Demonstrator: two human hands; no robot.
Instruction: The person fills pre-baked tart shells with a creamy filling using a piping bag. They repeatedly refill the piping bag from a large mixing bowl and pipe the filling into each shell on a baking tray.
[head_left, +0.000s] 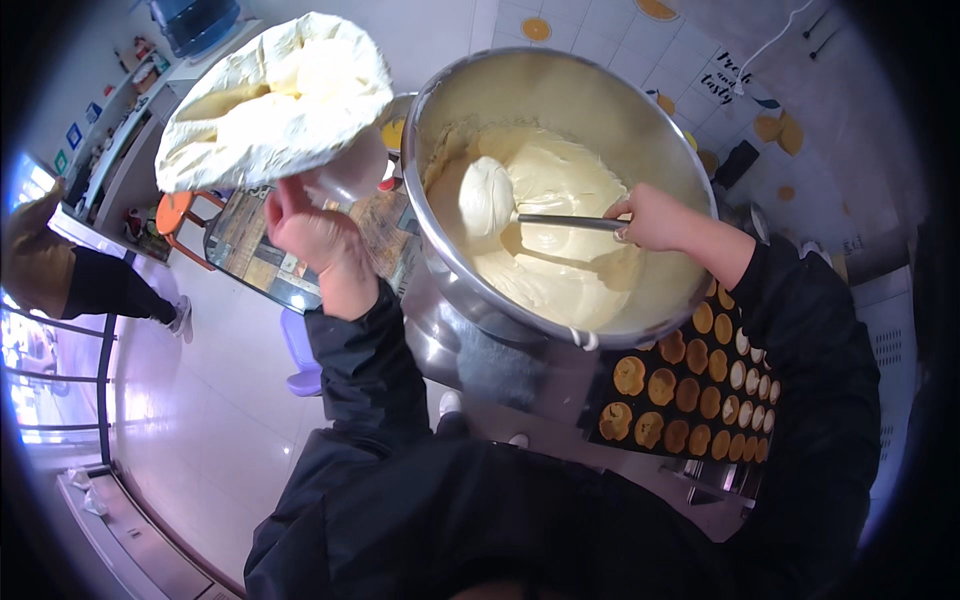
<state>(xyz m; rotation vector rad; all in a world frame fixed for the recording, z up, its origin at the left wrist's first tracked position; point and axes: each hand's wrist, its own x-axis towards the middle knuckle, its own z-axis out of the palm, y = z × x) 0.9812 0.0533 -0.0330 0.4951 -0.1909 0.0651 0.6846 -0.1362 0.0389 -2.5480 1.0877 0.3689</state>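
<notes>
My left hand (322, 240) supports a translucent plastic container (356, 169) from below, raised left of a large steel mixing bowl (559, 64). Over the container's rim spreads an opened bag (217, 161), probably a piping bag, with pale cream (300, 75) inside it. My right hand (652, 217) grips the metal handle of a serving spoon or spatula (570, 221) inside the bowl. A thick lump of cream covers the tool's head, hiding its shape. More cream (585, 281) fills the lower part of the bowl, and a drip hangs on its near rim.
Right of the bowl, a dark tray (611, 442) carries rows of small baked cakes, some topped with white. Behind my left hand stands a patterned table (247, 232), with an orange stool (174, 214) and a purple chair (300, 367) nearby. Another person (112, 281) is at far left.
</notes>
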